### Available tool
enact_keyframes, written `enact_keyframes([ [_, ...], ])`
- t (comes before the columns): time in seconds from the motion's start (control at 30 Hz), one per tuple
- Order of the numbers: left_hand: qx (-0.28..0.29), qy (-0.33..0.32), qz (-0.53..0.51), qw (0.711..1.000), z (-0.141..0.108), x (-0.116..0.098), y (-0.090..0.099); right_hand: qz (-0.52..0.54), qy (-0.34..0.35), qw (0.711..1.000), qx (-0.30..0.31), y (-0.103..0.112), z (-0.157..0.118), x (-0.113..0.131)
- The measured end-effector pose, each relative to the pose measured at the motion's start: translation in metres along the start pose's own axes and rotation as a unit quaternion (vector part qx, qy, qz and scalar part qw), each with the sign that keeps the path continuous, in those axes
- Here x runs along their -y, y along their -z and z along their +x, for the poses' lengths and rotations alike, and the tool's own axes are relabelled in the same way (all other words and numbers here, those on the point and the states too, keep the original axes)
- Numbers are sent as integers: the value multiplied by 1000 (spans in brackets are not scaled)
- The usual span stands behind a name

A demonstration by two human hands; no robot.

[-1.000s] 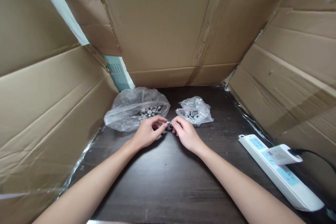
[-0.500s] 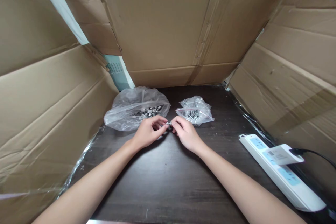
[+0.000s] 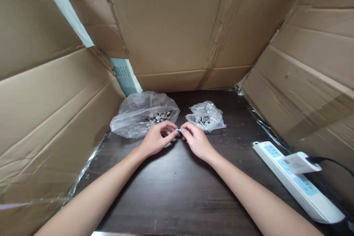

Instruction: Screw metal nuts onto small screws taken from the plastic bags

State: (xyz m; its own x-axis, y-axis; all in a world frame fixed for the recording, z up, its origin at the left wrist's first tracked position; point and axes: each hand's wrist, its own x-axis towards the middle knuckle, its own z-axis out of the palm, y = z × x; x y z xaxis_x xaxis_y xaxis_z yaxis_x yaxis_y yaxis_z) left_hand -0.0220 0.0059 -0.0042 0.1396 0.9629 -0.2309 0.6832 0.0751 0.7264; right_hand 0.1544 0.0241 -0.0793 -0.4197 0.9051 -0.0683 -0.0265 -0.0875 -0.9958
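Observation:
Between my fingertips, over the middle of the table, is a small shiny metal screw fitting with a thin shaft lying sideways. My left hand pinches its left end between thumb and fingers. The right end is pinched by my right hand. Fingers cover both ends, so I cannot tell whether it is one piece or two joined. Just behind my left hand, an open clear plastic bag holds several round-headed metal fittings. Behind my right hand lies a clear zip bag with several small screws.
The dark wooden table has cardboard walls at the back and both sides. On the right lies a white power strip with a white plug-in adapter and a black cable.

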Motion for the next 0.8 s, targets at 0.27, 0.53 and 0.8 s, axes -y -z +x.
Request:
enact_keyframes([
  [0.27, 13, -11, -5, 1000, -1, 2, 0, 20, -10, 1000, 5, -1, 1, 0],
  [0.53, 30, -41, 10, 999, -3, 0, 0, -5, -1, 1000, 16, 1, 2, 1],
  [0.8, 20, -43, 4, 999, -4, -1, 0, 40, -28, 999, 12, 1, 0, 2],
])
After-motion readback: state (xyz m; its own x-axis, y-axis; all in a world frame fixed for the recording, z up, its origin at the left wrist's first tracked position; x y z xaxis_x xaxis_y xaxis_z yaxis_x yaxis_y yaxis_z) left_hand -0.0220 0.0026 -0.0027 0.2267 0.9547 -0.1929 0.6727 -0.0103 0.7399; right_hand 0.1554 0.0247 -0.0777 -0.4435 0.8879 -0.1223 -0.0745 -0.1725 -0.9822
